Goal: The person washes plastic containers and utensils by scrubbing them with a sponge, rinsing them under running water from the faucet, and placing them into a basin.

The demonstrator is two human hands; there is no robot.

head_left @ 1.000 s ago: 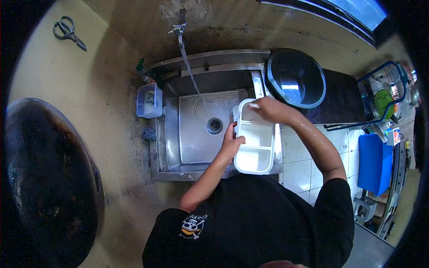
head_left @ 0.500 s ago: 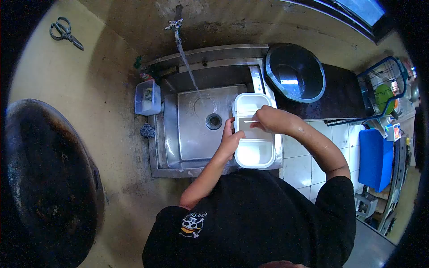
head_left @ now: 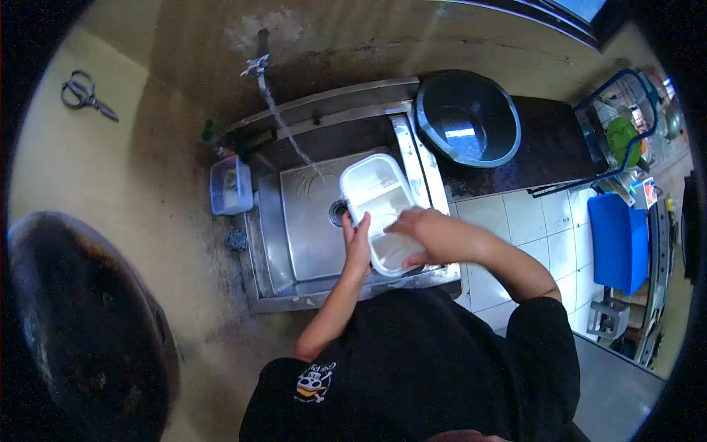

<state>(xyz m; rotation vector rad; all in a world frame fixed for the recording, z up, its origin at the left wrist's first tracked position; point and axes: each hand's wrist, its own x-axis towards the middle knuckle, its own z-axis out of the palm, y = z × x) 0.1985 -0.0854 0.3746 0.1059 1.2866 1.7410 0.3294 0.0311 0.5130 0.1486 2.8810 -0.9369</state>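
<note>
A white food container (head_left: 367,179) with three compartments is tilted over the right side of the metal sink (head_left: 309,254). My left hand (head_left: 358,247) grips its left edge, fingers wrapped round the rim. My right hand (head_left: 427,234) is over the compartment nearest me, slightly blurred, with thumb and fingers apart and nothing visible between them. It hides part of the container's right side. From the wall faucet (head_left: 255,68) a stream of water (head_left: 283,124) runs into the sink, to the left of the container.
A large black basin (head_left: 471,151) stands on the dark counter (head_left: 549,147) right of the sink. At the left rim are a clear plastic box (head_left: 230,195) and a scouring pad (head_left: 236,239). A dish rack (head_left: 582,177) is at far right. Scissors (head_left: 88,97) hang on the left wall.
The container has moved left over the sink and turned at a slant. My right hand has gone from pinching at the middle compartment to spread fingers over the near one. The view has shifted.
</note>
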